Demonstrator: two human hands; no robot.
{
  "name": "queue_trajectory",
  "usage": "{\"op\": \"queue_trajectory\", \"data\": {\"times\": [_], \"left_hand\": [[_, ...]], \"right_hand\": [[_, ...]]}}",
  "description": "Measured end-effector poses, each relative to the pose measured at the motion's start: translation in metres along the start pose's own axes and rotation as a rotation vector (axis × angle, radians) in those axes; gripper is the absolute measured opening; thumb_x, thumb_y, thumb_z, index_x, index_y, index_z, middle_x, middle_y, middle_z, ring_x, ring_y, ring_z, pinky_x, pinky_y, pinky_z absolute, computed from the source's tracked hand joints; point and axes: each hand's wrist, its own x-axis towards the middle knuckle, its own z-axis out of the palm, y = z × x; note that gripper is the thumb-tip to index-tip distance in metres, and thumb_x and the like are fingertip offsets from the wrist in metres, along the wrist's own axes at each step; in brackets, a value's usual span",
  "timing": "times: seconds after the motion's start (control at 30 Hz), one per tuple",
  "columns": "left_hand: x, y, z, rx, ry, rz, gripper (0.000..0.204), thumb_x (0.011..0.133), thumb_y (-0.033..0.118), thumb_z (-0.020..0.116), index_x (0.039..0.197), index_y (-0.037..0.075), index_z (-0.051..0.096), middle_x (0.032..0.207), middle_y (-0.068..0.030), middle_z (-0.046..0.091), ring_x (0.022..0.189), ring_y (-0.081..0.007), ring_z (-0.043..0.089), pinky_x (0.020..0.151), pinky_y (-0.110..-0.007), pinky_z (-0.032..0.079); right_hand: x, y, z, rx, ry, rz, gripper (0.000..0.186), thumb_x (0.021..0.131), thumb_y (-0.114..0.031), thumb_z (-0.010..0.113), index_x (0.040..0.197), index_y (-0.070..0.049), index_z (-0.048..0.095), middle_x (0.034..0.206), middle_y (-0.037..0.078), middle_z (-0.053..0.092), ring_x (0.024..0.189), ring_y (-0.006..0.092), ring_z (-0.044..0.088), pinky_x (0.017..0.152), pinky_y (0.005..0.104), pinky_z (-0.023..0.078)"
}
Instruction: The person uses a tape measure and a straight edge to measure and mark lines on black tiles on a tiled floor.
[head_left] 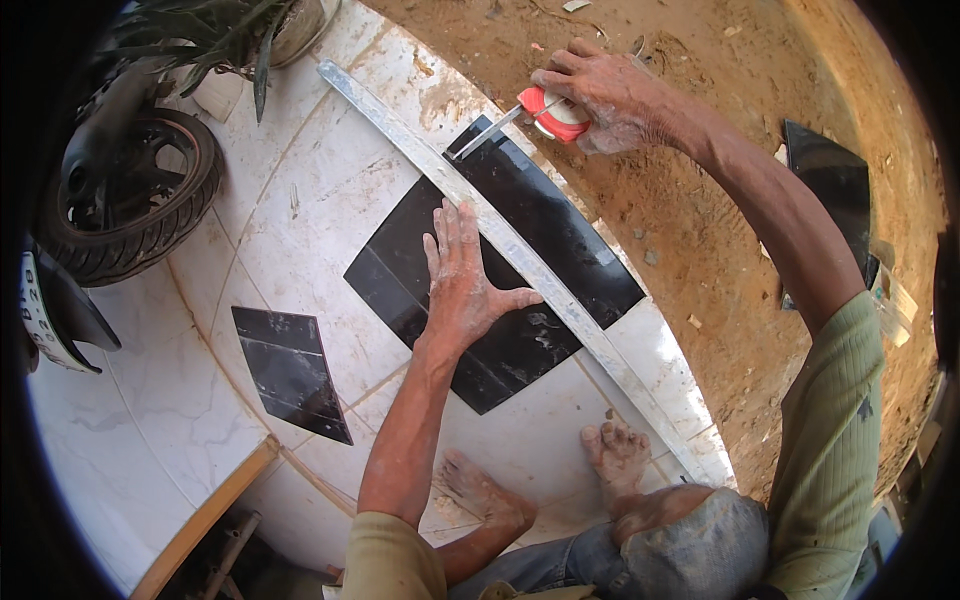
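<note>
My left hand (460, 280) lies spread on a large black tile (510, 370), its fingertips at a long, pale metal straightedge (590, 330) that runs diagonally across the tile. My right hand (590, 100) grips a red-and-white tool (550, 115), apparently a tape measure, with a thin metal strip reaching down to the upper end of the black tile beyond the bar (540, 220). A smaller, scuffed black tile (285, 375) lies on the white tiled floor (260, 200) to the left.
A motorbike wheel (130, 235) and a potted plant (220, 30) stand at upper left. Bare dirt (680, 260) borders the tiles on the right, with more black pieces (825, 170) lying on it. A wooden-edged step (210, 520) is at lower left. My bare feet are below.
</note>
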Motion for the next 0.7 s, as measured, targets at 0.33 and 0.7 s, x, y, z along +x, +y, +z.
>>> {"op": "queue_trajectory", "data": {"times": [0.33, 0.7], "left_hand": [[0.001, 0.005, -0.001, -0.025, -0.004, -0.027, 0.144, 0.052, 0.051, 0.092, 0.156, -0.001, 0.008, 0.159, -0.0326, 0.013, 0.150, -0.0449, 0.007, 0.121, -0.055, 0.006], [0.001, 0.004, 0.000, -0.021, -0.017, -0.038, 0.145, 0.051, 0.052, 0.092, 0.156, -0.002, 0.008, 0.159, -0.0327, 0.014, 0.151, -0.0443, 0.006, 0.121, -0.055, 0.004]], "right_hand": [[0.026, -0.004, 0.014, -0.036, -0.061, -0.012, 0.069, 0.053, -0.015, 0.079, 0.118, -0.011, 0.058, 0.110, 0.006, 0.056, 0.111, 0.0279, 0.054, 0.092, 0.0388, 0.054], [0.030, -0.003, 0.009, 0.081, 0.037, -0.135, 0.028, 0.070, -0.022, 0.066, 0.093, -0.006, 0.061, 0.093, 0.014, 0.062, 0.097, 0.0326, 0.059, 0.085, 0.0416, 0.048]]}}
